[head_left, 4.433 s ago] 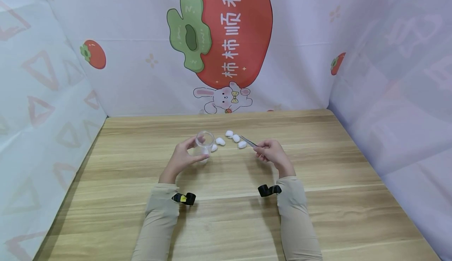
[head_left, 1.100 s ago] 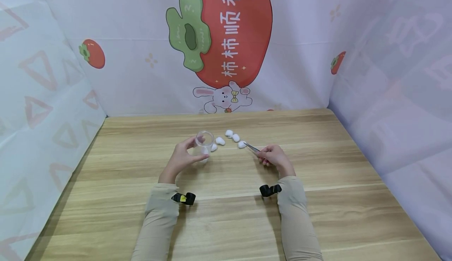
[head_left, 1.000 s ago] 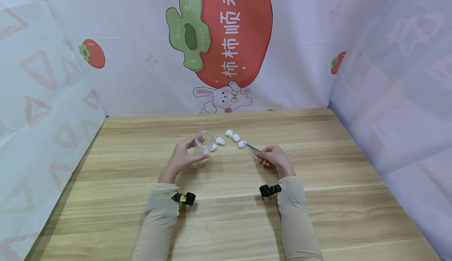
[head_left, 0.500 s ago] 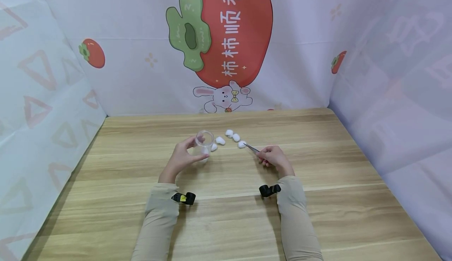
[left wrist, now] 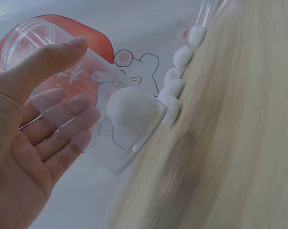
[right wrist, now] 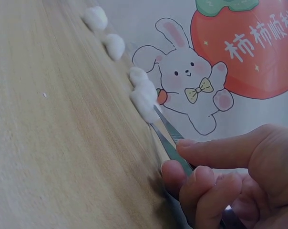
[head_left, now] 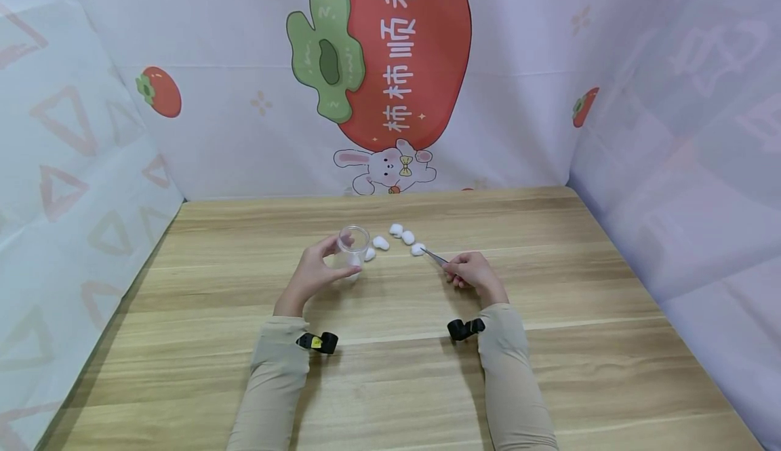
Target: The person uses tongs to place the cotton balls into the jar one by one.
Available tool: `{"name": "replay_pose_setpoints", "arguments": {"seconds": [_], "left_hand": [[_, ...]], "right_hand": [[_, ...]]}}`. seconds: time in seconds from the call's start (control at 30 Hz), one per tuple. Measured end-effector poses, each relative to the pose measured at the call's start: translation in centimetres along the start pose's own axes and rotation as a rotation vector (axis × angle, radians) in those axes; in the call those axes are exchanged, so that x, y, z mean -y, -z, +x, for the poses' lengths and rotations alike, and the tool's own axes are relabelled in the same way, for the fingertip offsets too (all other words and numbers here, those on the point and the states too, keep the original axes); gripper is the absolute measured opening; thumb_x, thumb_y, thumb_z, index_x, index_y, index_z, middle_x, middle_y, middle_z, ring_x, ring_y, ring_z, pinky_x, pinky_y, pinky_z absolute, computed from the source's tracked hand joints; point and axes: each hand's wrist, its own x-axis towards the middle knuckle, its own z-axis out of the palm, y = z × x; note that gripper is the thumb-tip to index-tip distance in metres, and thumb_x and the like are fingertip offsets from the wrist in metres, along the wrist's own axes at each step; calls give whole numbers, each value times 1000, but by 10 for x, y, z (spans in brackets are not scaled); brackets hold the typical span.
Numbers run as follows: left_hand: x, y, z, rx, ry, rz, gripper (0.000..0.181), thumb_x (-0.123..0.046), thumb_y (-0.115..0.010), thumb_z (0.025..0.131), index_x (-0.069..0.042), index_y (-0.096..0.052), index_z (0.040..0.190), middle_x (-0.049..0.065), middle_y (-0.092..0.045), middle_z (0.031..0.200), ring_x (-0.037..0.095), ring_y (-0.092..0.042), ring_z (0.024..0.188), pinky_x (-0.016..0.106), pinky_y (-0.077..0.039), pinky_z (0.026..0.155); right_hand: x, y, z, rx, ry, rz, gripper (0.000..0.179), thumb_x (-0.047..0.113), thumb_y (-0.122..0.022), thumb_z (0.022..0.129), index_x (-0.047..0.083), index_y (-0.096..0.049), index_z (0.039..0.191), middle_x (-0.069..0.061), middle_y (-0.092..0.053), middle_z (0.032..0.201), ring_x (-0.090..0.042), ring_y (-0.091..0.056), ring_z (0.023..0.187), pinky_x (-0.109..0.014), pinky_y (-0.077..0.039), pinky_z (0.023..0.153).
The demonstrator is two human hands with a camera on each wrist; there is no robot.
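My left hand (head_left: 318, 273) grips a clear jar (head_left: 354, 239) round its side, its mouth uncovered. Inside, near the base, the left wrist view shows a white cotton ball (left wrist: 132, 109). Metal tweezers (head_left: 434, 256) are pinched between the thumb and fingers of my right hand (head_left: 477, 276). Their two tips, slightly spread, reach the rightmost cotton ball (head_left: 417, 249) on the table. In the right wrist view the tips stand right at that cotton ball's (right wrist: 145, 106) near end, one on each side.
Several more cotton balls (head_left: 381, 243) lie in a loose arc between jar and tweezers, one partly behind the jar. The wooden table (head_left: 390, 383) ends at a printed cloth backdrop (head_left: 244, 139). Cloth walls flank both sides. Each wrist wears a small black camera (head_left: 466, 329).
Since the oldest frame my right hand has shifted slightly toward me, bringing the tweezers' tips from behind the rightmost cotton ball onto it. Over the last second both hands have held nearly still.
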Motion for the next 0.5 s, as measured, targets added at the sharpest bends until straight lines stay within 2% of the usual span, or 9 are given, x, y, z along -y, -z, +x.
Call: {"name": "replay_pose_setpoints", "arguments": {"seconds": [0.5], "left_hand": [[0,0,0,-1,0,-4,72,-21,-85,72,-5,-53,135,16,-65,129,35,-61,120,52,-45,108]], "right_hand": [[-1,0,2,-18,1,-10,16,10,-60,94,-5,-64,94,6,-56,57,-2,-48,48,-14,-39,45]]}}
